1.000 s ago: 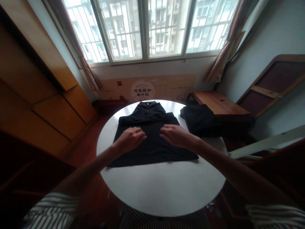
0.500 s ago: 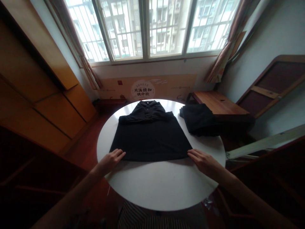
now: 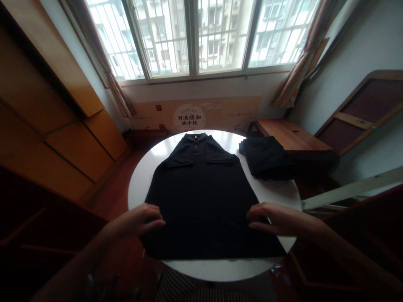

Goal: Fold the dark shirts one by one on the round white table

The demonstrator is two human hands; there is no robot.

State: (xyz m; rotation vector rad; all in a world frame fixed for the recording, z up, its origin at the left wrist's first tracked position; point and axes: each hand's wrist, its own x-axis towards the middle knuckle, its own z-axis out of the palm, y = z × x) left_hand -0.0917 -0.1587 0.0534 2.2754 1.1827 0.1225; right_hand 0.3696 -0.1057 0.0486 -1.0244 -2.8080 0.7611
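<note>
A black polo shirt (image 3: 204, 201) lies spread flat, its buttoned collar at the far side and its sleeves folded in over the chest. Its hem lies near the front of the round white table (image 3: 220, 270). Over the shirt's left side is my left hand (image 3: 147, 219), fingers curled with a gap to the thumb and nothing in it. My right hand (image 3: 267, 217) is over the right side, thumb and fingers likewise apart and without cloth between them. Whether either hand touches the fabric, I cannot tell.
A pile of folded black clothes (image 3: 266, 157) sits at the table's right edge. Beyond it stands a wooden desk (image 3: 292, 134). A folded chair or frame (image 3: 359, 115) leans at the right wall, and wooden cabinets (image 3: 75, 147) line the left.
The shirt's lower part has come down toward me, so the hem lies closer and the chest with its folded sleeves shows. Both hands have let go of the hem.
</note>
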